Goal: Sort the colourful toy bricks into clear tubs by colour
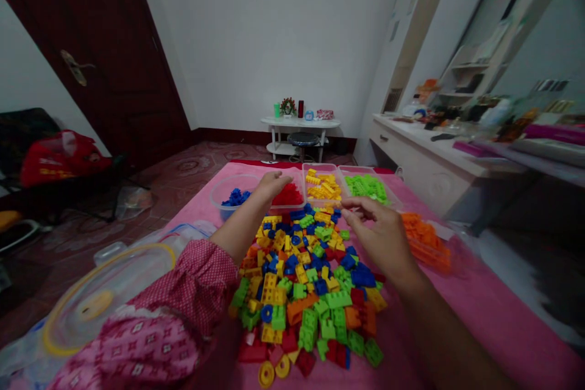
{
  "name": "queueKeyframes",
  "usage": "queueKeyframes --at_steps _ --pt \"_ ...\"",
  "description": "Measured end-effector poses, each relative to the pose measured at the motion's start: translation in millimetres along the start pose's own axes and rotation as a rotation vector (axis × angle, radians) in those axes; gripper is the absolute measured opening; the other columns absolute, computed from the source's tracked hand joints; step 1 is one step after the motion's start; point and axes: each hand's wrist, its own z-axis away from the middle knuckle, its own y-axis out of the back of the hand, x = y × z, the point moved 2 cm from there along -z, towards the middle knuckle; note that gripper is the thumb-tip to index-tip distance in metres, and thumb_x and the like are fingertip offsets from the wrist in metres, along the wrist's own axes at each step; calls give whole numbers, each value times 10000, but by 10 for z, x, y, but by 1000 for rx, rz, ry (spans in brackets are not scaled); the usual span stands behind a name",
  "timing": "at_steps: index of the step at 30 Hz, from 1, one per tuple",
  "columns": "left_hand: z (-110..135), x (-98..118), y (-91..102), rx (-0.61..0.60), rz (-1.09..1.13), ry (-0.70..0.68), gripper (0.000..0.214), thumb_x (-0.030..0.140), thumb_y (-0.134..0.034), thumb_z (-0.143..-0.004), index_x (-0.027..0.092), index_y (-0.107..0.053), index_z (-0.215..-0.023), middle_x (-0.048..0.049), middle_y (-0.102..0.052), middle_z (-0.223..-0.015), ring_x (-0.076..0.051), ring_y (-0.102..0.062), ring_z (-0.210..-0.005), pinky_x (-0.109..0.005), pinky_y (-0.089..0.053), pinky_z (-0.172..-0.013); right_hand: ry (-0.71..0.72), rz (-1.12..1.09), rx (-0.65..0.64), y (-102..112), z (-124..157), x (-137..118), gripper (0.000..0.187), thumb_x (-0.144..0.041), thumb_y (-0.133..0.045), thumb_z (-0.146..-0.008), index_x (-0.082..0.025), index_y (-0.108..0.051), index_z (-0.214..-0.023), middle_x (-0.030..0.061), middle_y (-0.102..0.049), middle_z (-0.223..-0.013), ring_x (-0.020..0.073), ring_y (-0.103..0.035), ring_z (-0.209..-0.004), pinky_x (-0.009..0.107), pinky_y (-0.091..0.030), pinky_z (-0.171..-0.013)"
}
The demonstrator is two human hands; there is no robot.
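Observation:
A large mixed heap of plastic toy building bricks (299, 274) lies on a pink cloth, in yellow, blue, green, red and orange. My left hand (271, 185) reaches over the clear tub of red bricks (287, 195), its fingers stretched out and apart. No brick shows in it. At the heap's far right edge is my right hand (372, 225), thumb and fingers curled together. Yellow bricks lie right at its fingertips, by the near rim of the tub of yellow bricks (322, 186); whether one is pinched is unclear.
Blue bricks (236, 197) fill part of a round tub at the left. Green bricks (365, 187) and orange bricks (423, 237) sit in tubs at the right. A clear lid with a yellow rim (109, 298) lies at the near left. Beyond the cloth stands a stool (303, 139).

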Motion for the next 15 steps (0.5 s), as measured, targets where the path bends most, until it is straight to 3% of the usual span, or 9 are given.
queueKeyframes --at_steps 3,7,12,15 --pt "109 -84 -24 -42 -250 -112 268 179 -640 -714 118 -684 -972 -104 -695 -1053 -231 -612 -1039 -341 -431 -952 4 105 -82 -44 -8 155 159 -219 -573 -775 -187 -682 -886 45 -691 -874 173 -616 -742 309 -483 -702" --pt "380 -246 -160 -238 -709 -298 260 222 -534 -798 157 -714 -974 -66 -724 -972 -194 -656 -901 -288 -484 -836 -4 131 -207 -191 26 406 253 -190 -575 -743 -192 -672 -977 71 -678 -1059 220 -609 -996 380 -449 -913" --pt "622 -245 -279 -182 -1078 -417 306 212 -482 -835 203 -682 -1067 -79 -681 -1055 -208 -618 -999 -296 -468 -856 -26 55 -330 -431 134 672 540 -259 -650 -704 -150 -566 -1226 136 -566 -1283 260 -509 -1196 434 -372 -1030" --pt "707 -201 -303 -173 -1192 -402 304 238 -458 -857 211 -667 -1077 -92 -654 -1030 -213 -627 -951 -291 -481 -781 -58 -71 -438 -482 185 626 571 -275 -669 -697 -157 -560 -1245 127 -555 -1305 257 -504 -1208 435 -358 -1044"
